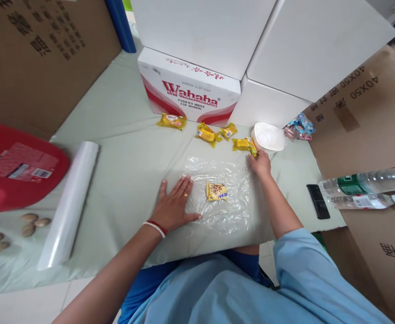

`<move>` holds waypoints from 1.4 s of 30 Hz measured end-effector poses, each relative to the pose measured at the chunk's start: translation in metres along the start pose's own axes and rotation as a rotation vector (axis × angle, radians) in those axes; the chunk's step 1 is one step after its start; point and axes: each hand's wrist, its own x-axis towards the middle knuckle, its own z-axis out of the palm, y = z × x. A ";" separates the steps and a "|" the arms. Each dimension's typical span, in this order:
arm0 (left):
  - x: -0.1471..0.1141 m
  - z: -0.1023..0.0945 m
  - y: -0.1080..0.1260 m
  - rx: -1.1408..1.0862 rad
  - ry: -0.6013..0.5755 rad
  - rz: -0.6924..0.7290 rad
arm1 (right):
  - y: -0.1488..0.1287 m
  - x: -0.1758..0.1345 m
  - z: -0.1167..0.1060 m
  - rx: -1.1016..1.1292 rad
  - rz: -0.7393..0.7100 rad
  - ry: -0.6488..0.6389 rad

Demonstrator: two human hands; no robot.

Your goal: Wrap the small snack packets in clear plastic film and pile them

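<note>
My left hand [175,204] lies flat with fingers spread, its fingertips on the left edge of a clear plastic sheet [233,216]. On the sheet's middle rests a small yellow snack packet [217,191] with printed lettering. Beyond the sheet's far right corner, my right hand [261,164] is closed, thumb and fingers pinching a small yellow-wrapped snack [253,151]. Right behind that is another yellow-wrapped snack [242,144], close to a white plastic bowl [268,146]. More yellow-wrapped snacks [207,134] lie in a loose row farther left.
A Wahaha carton [190,92] and white boxes [204,31] border the back. At right are small blue and pink packets [300,127], a black phone [318,201] and plastic bottles [366,182]. A plastic film roll [69,204], a red container [22,166] and brown lumps [29,225] occupy the left.
</note>
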 end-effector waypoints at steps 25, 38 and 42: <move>-0.011 -0.001 -0.004 0.002 0.002 -0.021 | -0.042 -0.111 -0.008 0.307 -0.649 -0.505; -0.049 -0.010 -0.017 -0.173 0.296 0.235 | -0.013 -0.136 -0.054 0.297 -0.760 -0.499; -0.084 -0.005 -0.025 -0.300 0.147 0.493 | 0.029 -0.179 -0.077 0.320 -0.875 -0.682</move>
